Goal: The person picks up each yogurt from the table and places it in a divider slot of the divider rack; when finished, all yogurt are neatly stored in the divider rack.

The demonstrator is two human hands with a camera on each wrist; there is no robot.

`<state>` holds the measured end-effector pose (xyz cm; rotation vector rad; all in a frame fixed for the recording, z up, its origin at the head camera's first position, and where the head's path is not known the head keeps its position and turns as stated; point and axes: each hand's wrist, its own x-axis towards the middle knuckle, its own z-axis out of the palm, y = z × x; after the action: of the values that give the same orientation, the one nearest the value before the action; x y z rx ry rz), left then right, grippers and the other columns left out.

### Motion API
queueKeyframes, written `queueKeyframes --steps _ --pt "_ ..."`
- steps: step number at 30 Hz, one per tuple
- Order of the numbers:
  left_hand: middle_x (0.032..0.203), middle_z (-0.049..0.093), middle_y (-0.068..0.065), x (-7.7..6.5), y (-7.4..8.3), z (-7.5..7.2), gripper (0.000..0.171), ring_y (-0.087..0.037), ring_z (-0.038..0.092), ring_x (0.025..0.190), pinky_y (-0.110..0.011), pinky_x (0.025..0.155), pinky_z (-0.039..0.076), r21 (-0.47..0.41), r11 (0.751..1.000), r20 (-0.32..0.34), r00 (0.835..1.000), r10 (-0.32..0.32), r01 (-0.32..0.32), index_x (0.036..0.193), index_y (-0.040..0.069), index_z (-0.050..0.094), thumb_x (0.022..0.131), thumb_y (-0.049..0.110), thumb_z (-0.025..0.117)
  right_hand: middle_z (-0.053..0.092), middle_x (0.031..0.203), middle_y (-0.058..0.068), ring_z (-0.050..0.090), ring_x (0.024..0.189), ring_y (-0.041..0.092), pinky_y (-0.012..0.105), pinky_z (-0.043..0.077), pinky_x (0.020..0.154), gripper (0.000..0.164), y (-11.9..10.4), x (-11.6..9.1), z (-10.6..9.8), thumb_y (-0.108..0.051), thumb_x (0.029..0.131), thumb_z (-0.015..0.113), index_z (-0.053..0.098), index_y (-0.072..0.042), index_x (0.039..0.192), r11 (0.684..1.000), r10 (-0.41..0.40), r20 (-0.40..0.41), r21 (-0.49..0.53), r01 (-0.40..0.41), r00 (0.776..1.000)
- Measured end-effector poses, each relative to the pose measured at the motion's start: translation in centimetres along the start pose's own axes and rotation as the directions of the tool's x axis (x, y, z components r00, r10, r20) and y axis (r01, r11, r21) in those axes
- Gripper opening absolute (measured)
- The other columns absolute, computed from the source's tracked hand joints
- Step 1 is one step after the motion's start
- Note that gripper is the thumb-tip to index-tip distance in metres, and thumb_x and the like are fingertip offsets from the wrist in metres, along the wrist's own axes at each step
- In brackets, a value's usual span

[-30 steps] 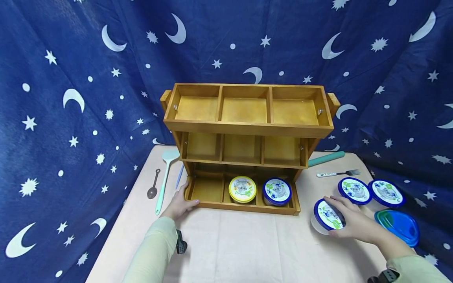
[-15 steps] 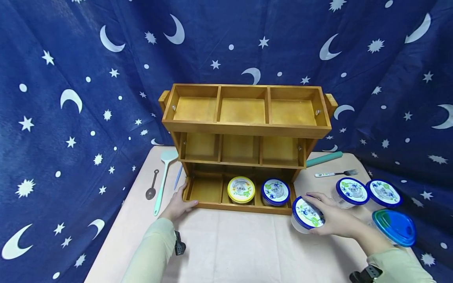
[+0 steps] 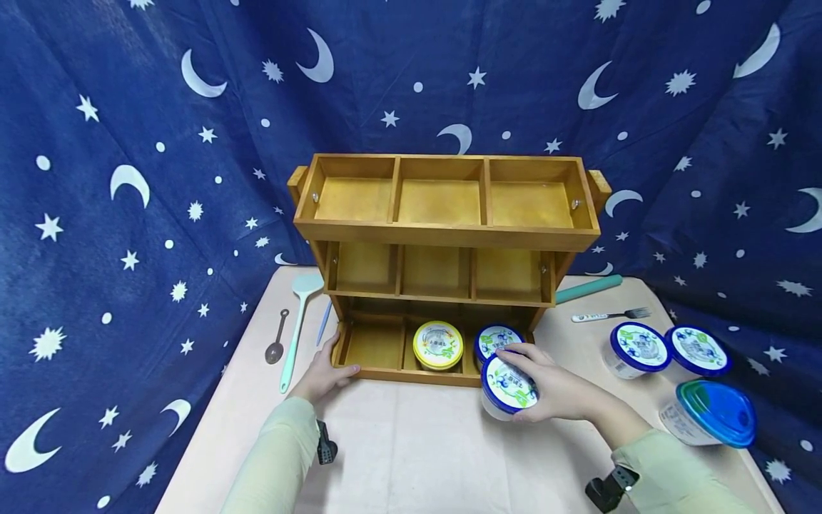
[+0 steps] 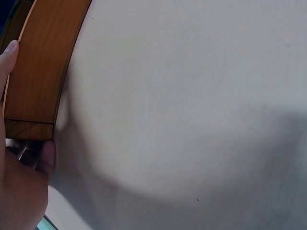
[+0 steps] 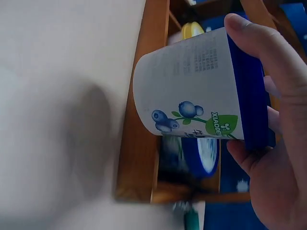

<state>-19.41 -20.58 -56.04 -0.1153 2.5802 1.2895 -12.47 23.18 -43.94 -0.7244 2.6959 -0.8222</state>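
My right hand (image 3: 552, 385) holds a blue-lidded tub (image 5: 187, 86) by its lid, thumb on one side and fingers on the other. Blueberries are printed on its white wall. It hangs above the table just in front of the bottom tier, partly covering another blue-lidded tub (image 3: 496, 337) in the right compartment. A yellow-lidded tub (image 3: 439, 345) stands in the middle compartment. My left hand (image 3: 322, 375) grips the front left corner of the three-tier wooden organizer (image 3: 449, 233), with the thumb (image 4: 10, 55) on its front rim and fingers round the side.
On the right lie two more blue-lidded tubs (image 3: 639, 347), a blue-green lidded container (image 3: 716, 414), a fork (image 3: 610, 315) and a green rod-like thing (image 3: 589, 288). A spatula (image 3: 297, 328), a small spoon (image 3: 276, 343) and a blue stick (image 3: 324, 323) lie left of the organizer.
My right hand has carried the blue-lidded tub leftward from the right side of the table to the organizer's front edge. My left hand has stayed on the corner.
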Motion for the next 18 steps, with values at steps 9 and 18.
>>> queueKeyframes --steps 9,18 --pt "0.146 0.022 -0.03 0.2 0.1 -0.2 0.101 -0.046 0.023 0.134 -0.059 0.107 0.019 -0.017 1.0 0.033 0.999 0.008 -0.008 0.151 0.02 0.012 0.076 0.042 0.076 0.03 0.144 0.01 0.032 0.128 0.039 0.058 0.042 0.091 0.095 -2.5 2.7 2.0 -0.046 0.063 0.083 0.038 -0.019 0.143 0.998 -0.068 0.027 0.009 0.068 0.997" --pt "0.149 0.019 -0.027 0.0 0.0 -0.3 0.101 -0.045 0.019 0.135 -0.059 0.107 0.018 -0.034 0.999 0.036 0.999 -0.002 0.003 0.151 0.019 0.012 0.076 0.04 0.076 0.026 0.148 0.01 0.027 0.132 0.034 0.055 0.038 0.096 0.097 -5.1 6.4 4.0 -0.045 0.065 0.083 0.034 -0.023 0.146 0.992 -0.123 0.028 0.035 0.122 0.992"
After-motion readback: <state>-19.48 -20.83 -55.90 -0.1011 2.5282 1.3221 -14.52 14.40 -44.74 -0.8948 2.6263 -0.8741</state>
